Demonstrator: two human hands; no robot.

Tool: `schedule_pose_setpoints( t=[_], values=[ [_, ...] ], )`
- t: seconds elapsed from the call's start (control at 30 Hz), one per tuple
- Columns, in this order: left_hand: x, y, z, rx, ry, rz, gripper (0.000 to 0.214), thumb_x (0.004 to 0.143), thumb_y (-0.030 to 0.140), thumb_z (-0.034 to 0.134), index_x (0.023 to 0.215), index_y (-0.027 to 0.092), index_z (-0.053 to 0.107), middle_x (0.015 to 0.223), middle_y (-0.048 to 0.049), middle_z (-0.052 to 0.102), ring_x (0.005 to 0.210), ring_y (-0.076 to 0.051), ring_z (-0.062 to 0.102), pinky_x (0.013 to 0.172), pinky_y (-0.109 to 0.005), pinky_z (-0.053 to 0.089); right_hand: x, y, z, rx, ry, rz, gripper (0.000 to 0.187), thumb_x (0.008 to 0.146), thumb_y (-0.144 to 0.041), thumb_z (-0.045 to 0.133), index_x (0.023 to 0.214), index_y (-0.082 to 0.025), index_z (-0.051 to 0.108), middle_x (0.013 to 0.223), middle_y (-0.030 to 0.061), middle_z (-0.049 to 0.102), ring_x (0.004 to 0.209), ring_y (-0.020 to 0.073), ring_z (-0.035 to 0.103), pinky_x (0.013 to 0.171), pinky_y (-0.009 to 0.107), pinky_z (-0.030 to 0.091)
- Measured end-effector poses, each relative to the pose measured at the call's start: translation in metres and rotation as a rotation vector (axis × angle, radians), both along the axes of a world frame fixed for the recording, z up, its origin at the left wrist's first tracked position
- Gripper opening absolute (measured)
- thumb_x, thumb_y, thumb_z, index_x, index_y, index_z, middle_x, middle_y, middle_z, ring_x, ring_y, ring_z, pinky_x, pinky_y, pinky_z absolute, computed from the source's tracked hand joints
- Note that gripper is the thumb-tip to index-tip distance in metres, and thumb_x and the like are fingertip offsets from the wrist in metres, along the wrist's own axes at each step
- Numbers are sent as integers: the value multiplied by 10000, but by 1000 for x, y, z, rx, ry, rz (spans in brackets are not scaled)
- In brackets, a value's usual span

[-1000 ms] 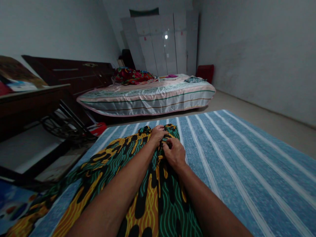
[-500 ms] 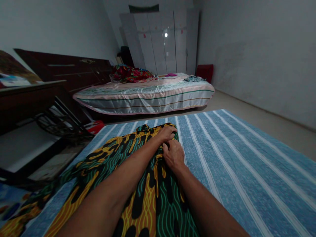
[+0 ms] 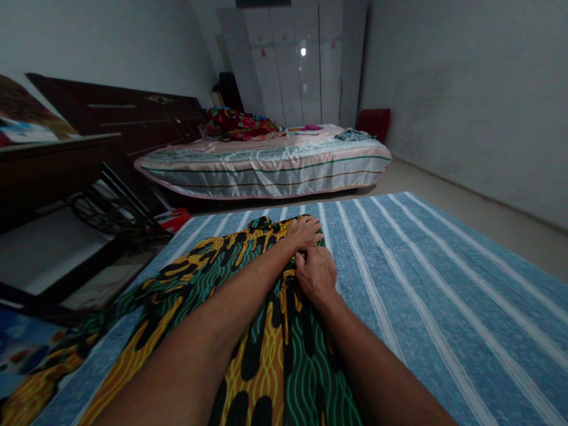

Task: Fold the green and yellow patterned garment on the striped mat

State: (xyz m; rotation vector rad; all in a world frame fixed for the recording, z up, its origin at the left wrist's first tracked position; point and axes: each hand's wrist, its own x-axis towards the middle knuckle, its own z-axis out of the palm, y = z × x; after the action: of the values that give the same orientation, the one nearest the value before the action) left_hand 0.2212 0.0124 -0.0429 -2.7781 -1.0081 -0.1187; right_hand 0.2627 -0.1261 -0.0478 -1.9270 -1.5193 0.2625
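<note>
A patterned cloth [image 3: 195,278] in green, yellow and black lies spread along a blue mat with white stripes [image 3: 426,284]. My left hand [image 3: 304,232] rests flat on the cloth's far edge, fingers stretched out. Just behind it, my right hand [image 3: 316,273] is curled with its fingers pinching a fold of the cloth. Both forearms reach out over the cloth from the bottom of the view.
A low mattress [image 3: 266,168] with a striped cover and a heap of red clothes [image 3: 235,124] lies beyond the mat. White wardrobes [image 3: 302,65] stand at the back. A dark wooden table [image 3: 53,165] and black metal frame [image 3: 110,207] are at the left. Bare floor runs along the right wall.
My left hand has slid right along the cloth's far edge and flattened out. My right hand has stayed on the fold. The view has tilted slightly.
</note>
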Motion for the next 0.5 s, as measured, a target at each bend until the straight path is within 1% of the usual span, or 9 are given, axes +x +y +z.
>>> schedule_pose_setpoints(
  t=[0.07, 0.17, 0.23, 0.3, 0.37, 0.43, 0.5],
  values=[
    [-2, -2, 2, -8, -15, 38, 325, 889, 389, 439, 1140, 231, 571, 1388, -59, 466, 1272, -264, 366, 1018, -470, 290, 0, 0, 0, 0, -8, 1, 340, 884, -349, 438, 1022, -110, 636, 1012, 150, 635, 1006, 281, 524, 881, 380, 346],
    [-3, -4, 2, -155, 31, 110, 377, 897, 407, 430, 1227, 246, 518, 1432, -57, 418, 1335, -269, 291, 1050, -522, 241, 1, 1, -1, 12, -7, 2, 358, 874, -367, 448, 1048, -110, 628, 1034, 159, 630, 1010, 283, 523, 885, 384, 344],
    [-3, -5, 1, -233, 40, 135, 386, 891, 406, 446, 1235, 247, 514, 1432, -61, 416, 1333, -270, 301, 1050, -525, 253, 1, 1, -1, 29, 8, -4, 379, 870, -392, 447, 1044, -109, 629, 1036, 169, 630, 1008, 281, 527, 885, 381, 345],
    [-4, -7, 3, -194, -30, 145, 346, 888, 375, 455, 1189, 231, 547, 1379, -64, 474, 1297, -258, 358, 1042, -493, 291, 3, 1, -1, 51, 45, -7, 408, 871, -432, 429, 997, -109, 645, 997, 176, 639, 986, 278, 538, 870, 373, 352],
    [-8, -10, 8, -115, -112, 165, 280, 890, 322, 445, 1090, 196, 595, 1253, -76, 566, 1222, -235, 443, 1022, -432, 339, 6, 2, -2, 86, 129, -5, 444, 883, -464, 380, 932, -121, 658, 945, 167, 651, 938, 264, 556, 835, 354, 367],
    [-16, -18, 16, -64, -159, 186, 234, 882, 259, 436, 999, 169, 618, 1138, -85, 612, 1152, -216, 497, 1003, -378, 370, 12, 4, -3, 130, 260, -33, 483, 895, -479, 314, 852, -143, 658, 883, 141, 658, 856, 237, 570, 772, 328, 383],
    [-29, -31, 25, -45, -192, 172, 210, 865, 210, 440, 954, 162, 624, 1087, -83, 624, 1122, -204, 518, 1001, -345, 379, 21, 7, -4, 175, 409, -100, 515, 891, -492, 267, 756, -162, 638, 783, 103, 650, 754, 210, 561, 692, 305, 389]
  ],
)
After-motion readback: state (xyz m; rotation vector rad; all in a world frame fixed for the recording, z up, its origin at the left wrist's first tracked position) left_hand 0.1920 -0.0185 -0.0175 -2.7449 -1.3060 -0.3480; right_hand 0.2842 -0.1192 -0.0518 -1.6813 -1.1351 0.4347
